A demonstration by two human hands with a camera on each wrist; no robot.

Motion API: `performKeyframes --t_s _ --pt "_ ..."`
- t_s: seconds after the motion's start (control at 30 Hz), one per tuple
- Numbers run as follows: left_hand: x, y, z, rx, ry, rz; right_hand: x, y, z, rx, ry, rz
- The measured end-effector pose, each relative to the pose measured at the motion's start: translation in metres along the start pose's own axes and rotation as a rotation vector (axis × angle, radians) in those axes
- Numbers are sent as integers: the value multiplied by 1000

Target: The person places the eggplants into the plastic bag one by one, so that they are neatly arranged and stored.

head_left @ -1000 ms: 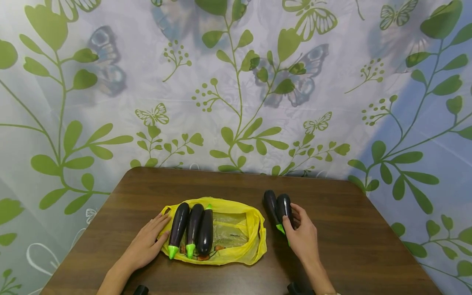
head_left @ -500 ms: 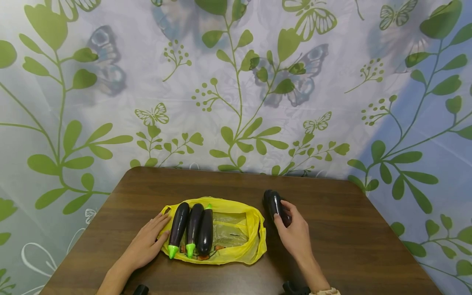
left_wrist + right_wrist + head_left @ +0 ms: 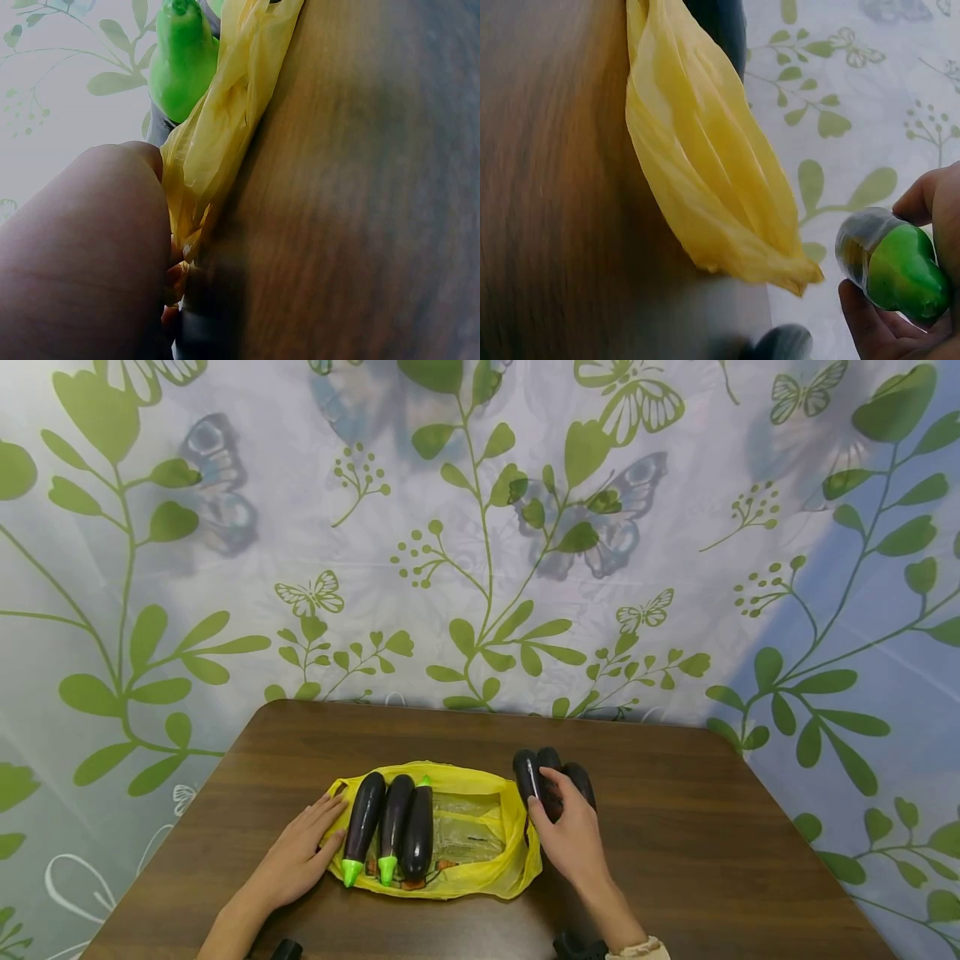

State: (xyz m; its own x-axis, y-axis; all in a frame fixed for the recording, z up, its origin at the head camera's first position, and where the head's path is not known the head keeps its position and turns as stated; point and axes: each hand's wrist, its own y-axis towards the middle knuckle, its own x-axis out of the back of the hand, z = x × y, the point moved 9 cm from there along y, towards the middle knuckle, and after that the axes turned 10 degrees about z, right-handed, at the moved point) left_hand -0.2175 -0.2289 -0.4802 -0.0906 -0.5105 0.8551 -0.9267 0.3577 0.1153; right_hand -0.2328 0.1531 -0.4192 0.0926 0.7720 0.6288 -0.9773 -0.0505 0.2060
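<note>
My right hand (image 3: 573, 835) grips a dark purple eggplant (image 3: 529, 774), held at the right end of the yellow plastic bag (image 3: 517, 877). Its bright green stem end (image 3: 909, 271) shows between thumb and fingers in the right wrist view. Two more eggplants lie just right of it: one (image 3: 549, 757) partly behind the fingers, another (image 3: 581, 779) beside them. My left hand (image 3: 296, 856) rests with extended fingers on the bag's left edge. Inside the bag's left half, three eggplants lie side by side; the leftmost eggplant (image 3: 365, 818) and middle one have green ends toward me.
The brown wooden table (image 3: 675, 827) carries everything. Bare bag lining (image 3: 468, 827) shows in the bag's right half. A patterned cloth (image 3: 480, 568) with leaves and butterflies hangs behind the table's far edge. Black wrist gear (image 3: 581, 947) shows at the bottom of the head view.
My right hand has taken the eggplant off the table and carried it left, over the other eggplants to the bag's right end. The left hand and bag have stayed still.
</note>
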Motion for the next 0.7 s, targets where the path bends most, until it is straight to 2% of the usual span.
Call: performKeyframes --t_s 0.3,0.53,0.7 --pt "0 0 1 5 3 2 -21 -1 15 61 42 30" --pt "0 0 0 2 0 -1 -38 -2 20 59 41 83" --pt "0 0 0 0 3 -8 -44 -1 27 91 38 84"
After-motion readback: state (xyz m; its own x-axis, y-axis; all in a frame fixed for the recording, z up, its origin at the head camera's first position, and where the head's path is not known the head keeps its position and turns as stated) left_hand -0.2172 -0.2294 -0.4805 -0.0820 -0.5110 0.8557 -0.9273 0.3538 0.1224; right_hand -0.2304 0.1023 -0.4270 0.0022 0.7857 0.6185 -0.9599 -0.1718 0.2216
